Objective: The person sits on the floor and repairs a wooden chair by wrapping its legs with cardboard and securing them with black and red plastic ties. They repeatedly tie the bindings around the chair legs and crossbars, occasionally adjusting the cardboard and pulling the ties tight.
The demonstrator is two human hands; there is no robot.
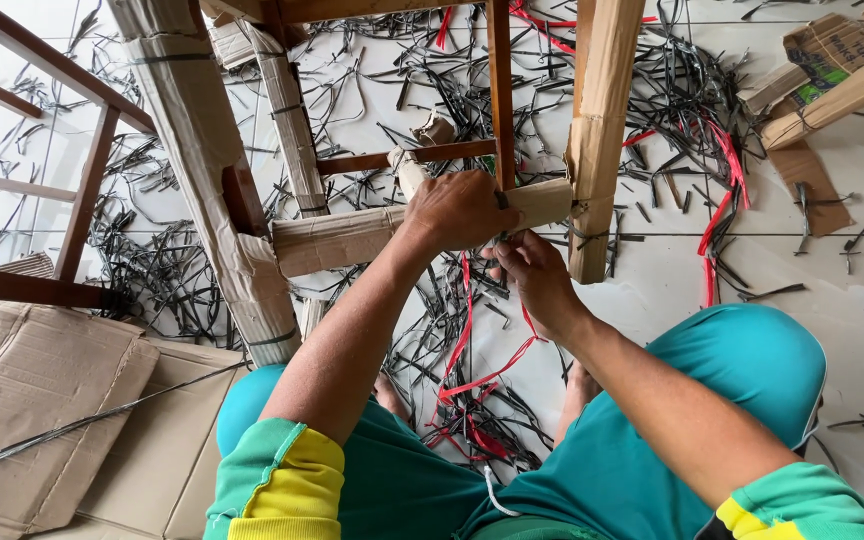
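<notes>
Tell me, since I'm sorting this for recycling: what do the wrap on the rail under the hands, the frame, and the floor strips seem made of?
Rail wrap: brown corrugated cardboard, matte and creased. Frame: wood, reddish-brown stain, grain faintly visible. Black strips and red strips: flat, slightly glossy bands, probably plastic strapping.

I see black strap offcuts (402, 80) strewn thick over the white tiled floor (852, 330), with red strips (722, 190) mixed in at the right and a looser red tangle (472, 380) between my knees. Flattened cardboard sheets (42, 400) lie at the lower left, with a long black strap (92, 420) running across them, and a bare wooden frame (82, 190) stands just beyond. At the upper right I make out a torn printed carton (822, 50) and a brown cardboard scrap (812, 185) below it.
</notes>
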